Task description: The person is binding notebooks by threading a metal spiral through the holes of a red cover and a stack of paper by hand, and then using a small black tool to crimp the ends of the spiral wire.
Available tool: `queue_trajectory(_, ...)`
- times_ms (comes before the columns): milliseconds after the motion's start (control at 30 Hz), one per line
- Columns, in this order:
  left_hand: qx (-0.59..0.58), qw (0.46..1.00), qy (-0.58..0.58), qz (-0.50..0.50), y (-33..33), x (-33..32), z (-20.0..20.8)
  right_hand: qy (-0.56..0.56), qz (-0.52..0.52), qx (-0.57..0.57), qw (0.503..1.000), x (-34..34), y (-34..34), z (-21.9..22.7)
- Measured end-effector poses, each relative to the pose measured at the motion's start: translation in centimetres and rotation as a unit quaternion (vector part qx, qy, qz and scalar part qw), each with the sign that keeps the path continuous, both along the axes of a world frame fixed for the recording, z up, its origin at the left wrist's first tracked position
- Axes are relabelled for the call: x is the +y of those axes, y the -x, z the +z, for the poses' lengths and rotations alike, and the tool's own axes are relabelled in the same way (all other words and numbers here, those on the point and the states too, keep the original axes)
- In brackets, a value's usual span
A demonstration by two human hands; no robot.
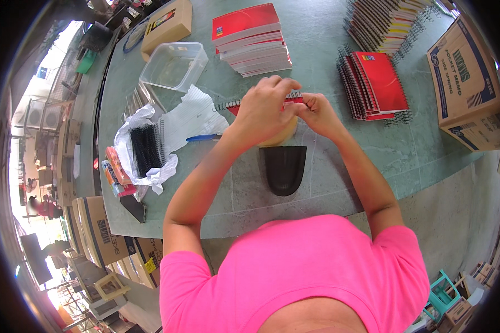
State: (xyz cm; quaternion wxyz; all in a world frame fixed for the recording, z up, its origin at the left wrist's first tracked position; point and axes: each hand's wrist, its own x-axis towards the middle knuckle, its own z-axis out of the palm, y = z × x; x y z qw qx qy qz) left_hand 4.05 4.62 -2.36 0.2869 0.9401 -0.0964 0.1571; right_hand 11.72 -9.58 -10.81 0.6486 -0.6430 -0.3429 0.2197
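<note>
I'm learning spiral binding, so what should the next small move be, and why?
Probably twist the spiral coil to draw its left end toward the red notebook, because that end sticks out past the cover, while the left hand and right hand are both at the coiled edge.

A grey-green counter (380, 150) spans the view. At eleven o'clock a clear plastic tub (175, 66) rests on it, with a beige box (175, 34) beyond. Small bright-coloured packages (117, 165) lie at nine o'clock. A brown carton (462, 86) with dark blue print stands at two o'clock, near the edge. Off the counter, cardboard cartons (99, 230) sit at eight o'clock, and a teal stool (443, 295) at four o'clock.
</note>
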Motion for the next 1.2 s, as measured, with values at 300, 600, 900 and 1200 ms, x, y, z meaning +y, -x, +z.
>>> queue_trajectory(300, -0.033, 0.999, -0.007, -0.009, -0.5, -0.8, -1.0, 0.019, -0.045, -0.058, 0.997, 0.1, 0.2, -1.5)
queue_trajectory(600, -0.202, 0.979, 0.011, 0.015, 0.8, -1.9, 2.2, 0.004, -0.054, -0.14, 0.989, -2.8, 1.3, 5.4)
queue_trajectory(900, -0.171, 0.982, 0.068, 0.043, 2.7, -1.3, 2.0, 0.24, -0.223, -0.483, 0.812, -14.3, -2.6, 7.5)
queue_trajectory(1200, -0.169, 0.985, 0.005, 0.02, 1.5, 0.9, 0.6, 0.279, -0.212, -0.466, 0.812, -14.4, -3.2, 6.1)
